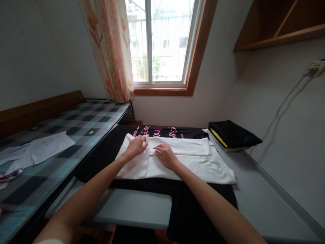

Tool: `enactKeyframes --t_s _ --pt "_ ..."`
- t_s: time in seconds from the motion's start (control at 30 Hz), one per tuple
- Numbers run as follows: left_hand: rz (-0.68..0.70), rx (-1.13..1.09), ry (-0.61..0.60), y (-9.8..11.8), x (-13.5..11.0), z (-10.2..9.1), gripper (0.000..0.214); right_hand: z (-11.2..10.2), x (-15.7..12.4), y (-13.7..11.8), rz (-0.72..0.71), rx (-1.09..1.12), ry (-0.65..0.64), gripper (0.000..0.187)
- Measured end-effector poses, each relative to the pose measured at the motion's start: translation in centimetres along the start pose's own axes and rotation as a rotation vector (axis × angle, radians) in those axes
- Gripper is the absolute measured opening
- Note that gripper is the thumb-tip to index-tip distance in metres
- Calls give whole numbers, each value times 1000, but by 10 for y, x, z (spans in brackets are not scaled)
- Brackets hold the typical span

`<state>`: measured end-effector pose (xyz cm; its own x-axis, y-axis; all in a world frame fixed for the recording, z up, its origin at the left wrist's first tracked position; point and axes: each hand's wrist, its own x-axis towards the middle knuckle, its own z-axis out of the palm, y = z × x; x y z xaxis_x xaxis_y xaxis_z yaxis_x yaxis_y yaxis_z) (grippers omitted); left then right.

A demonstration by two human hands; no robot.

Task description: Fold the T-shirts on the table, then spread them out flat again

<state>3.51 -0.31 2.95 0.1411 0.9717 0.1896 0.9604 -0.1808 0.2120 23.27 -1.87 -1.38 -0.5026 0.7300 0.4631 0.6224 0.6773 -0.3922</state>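
A folded white garment, seemingly a shirt, lies across a spread black T-shirt with pink lettering. Its left part is folded inward, and the flap's edge runs down between my hands. My left hand rests on that flap, fingers bent and apart at the upper edge. Just right of it, my right hand lies palm down on the white cloth with fingers spread loosely toward the flap. Cloth beneath both palms is hidden.
The garments lie on a grey table. A stack of folded dark clothes sits at its back right. To the left is a bed with a checked sheet and papers. Cords hang along the right wall.
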Motion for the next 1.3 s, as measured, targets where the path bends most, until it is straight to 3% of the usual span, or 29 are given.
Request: enactKeyframes --t_s 0.2,0.33,0.53,0.7,0.97,1.13,1.3 --pt "-61 -145 -91 -25 53 13 32 -2 -3 -9 -71 -26 -144 38" --pt "-32 -217 -93 -29 69 17 29 0 -6 -15 -110 -63 -214 44" --pt "66 -352 -39 -23 72 24 34 2 -6 -19 -77 -56 -234 47" --pt "127 -484 -64 -20 74 29 33 6 -4 -19 -40 -12 -223 46" --pt "171 -294 20 -20 76 40 29 9 0 -19 125 110 -86 29" --pt "164 -117 35 -12 67 49 28 13 -1 -20 95 38 -66 24" --pt "80 -79 158 -12 60 39 28 12 -4 -21 91 8 -86 26"
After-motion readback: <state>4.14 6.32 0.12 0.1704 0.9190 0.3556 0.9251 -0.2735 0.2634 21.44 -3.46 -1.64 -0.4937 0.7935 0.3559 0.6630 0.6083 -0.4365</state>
